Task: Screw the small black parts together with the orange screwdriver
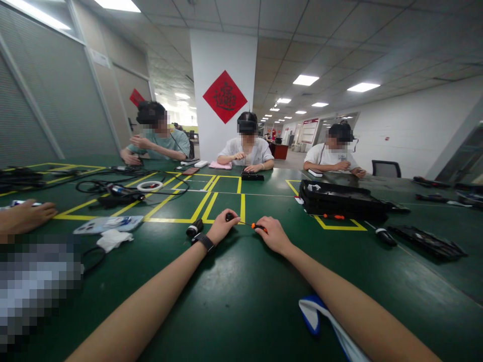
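You see bright, flat white lights [306, 80] in the grey tiled ceiling [339, 37] and a wide white pillar [222, 55] ahead.

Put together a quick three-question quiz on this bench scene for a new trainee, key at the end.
1. Multiple choice: What does the camera wearer's right hand hold?
(a) a white tissue
(b) an orange-and-black screwdriver
(c) a phone

2. True or false: The camera wearer's left wrist is bare.

3. Fill the gap: The screwdriver's thin shaft points toward the camera wearer's ____.

Key:
1: b.
2: False; a dark wristband is on it.
3: left hand, which holds a small dark object.
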A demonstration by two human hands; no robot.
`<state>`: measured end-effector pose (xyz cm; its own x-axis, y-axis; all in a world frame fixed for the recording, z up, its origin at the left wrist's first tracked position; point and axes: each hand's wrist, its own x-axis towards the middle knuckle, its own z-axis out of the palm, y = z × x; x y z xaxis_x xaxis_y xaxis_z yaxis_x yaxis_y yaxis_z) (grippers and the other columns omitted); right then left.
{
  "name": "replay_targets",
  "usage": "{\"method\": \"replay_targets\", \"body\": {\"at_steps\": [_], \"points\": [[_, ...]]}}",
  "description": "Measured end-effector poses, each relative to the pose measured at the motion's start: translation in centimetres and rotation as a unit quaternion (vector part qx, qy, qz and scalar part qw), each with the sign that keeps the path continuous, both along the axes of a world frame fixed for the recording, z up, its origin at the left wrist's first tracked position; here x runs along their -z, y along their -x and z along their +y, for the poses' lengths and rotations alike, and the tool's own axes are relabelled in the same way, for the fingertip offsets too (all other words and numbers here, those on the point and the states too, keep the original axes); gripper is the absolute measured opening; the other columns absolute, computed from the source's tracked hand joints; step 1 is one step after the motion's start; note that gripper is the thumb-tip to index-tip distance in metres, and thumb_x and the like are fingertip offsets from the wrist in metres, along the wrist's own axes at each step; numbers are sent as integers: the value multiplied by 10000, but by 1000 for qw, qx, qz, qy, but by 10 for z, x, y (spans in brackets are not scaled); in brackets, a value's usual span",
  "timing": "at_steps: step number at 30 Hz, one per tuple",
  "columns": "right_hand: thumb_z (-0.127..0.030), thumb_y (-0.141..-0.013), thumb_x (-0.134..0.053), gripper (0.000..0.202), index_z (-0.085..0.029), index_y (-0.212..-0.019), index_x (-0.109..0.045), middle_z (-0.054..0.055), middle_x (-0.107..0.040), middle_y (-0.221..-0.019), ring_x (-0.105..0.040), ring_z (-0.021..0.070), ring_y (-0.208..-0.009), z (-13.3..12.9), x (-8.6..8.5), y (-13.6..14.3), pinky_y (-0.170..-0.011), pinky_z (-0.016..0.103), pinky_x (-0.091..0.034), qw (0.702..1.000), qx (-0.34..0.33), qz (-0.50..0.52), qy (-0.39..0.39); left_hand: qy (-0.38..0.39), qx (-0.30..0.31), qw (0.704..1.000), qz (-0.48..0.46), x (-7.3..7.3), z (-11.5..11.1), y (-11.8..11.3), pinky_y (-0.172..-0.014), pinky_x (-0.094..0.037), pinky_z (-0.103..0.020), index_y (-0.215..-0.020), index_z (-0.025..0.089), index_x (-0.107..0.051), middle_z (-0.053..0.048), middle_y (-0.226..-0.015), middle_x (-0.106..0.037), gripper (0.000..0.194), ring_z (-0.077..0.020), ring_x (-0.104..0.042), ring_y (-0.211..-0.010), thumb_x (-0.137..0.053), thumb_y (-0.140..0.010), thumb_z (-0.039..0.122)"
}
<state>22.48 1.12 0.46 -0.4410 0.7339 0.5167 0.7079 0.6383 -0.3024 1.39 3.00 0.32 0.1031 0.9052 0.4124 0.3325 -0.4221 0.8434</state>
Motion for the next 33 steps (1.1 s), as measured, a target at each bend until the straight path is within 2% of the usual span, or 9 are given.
{"method": "replay_targets", "body": {"at_steps": [6, 11, 15, 18, 29, 33], "points": [[-310, -819, -483, 196, -177, -927, -579, 47, -569, -911, -479, 160, -859, -1, 1, 3, -773, 295, -337, 1000, 10, 10, 23, 3, -2, 1000, -2, 0, 0, 0, -676, -411, -264, -801, 174, -553, 0, -713, -591, 257, -132, -538, -675, -555, -691, 407], [-252, -871, -366, 239, -176, -853, -592, 45, -560, -873, -481, 148, -846, 3, 3, 1, -775, 291, -351, 998, -6, 44, 46, 3, -8, 1000, 9, 0, 0, 0, -681, -410, -265, -804, 175, -555, -5, -744, -593, 256, -132, -536, -696, -550, -695, 406], [-234, -810, -482, 126, -173, -854, -583, 42, -547, -875, -482, 150, -847, 3, 3, 0, -781, 296, -364, 996, -29, 72, 37, 9, 0, 1000, -3, -1, -1, -1, -678, -413, -265, -805, 173, -553, -1, -720, -589, 251, -130, -541, -680, -545, -699, 400], [-229, -762, -549, 116, -168, -857, -577, 41, -546, -866, -487, 152, -835, 3, 3, 0, -772, 299, -375, 995, -31, 87, 32, 6, 5, 1000, -4, -2, -1, -1, -673, -413, -261, -797, 174, -549, 4, -702, -585, 233, -129, -541, -671, -548, -699, 385], [-252, -764, -569, 95, -158, -773, -580, 38, -554, -806, -492, 149, -791, 4, 5, 0, -739, 288, -384, 996, -6, 79, 31, -1, 5, 1000, 12, -1, 1, 0, -685, -413, -269, -792, 177, -543, 0, -728, -581, 221, -136, -534, -693, -549, -698, 377], [-262, -770, -556, 116, -160, -823, -573, 42, -560, -830, -492, 155, -815, 5, 6, 1, -754, 297, -382, 996, -4, 75, 47, 2, 6, 1000, 9, 0, 1, 0, -688, -414, -272, -802, 177, -543, -5, -735, -583, 227, -140, -535, -703, -541, -704, 381]]}}
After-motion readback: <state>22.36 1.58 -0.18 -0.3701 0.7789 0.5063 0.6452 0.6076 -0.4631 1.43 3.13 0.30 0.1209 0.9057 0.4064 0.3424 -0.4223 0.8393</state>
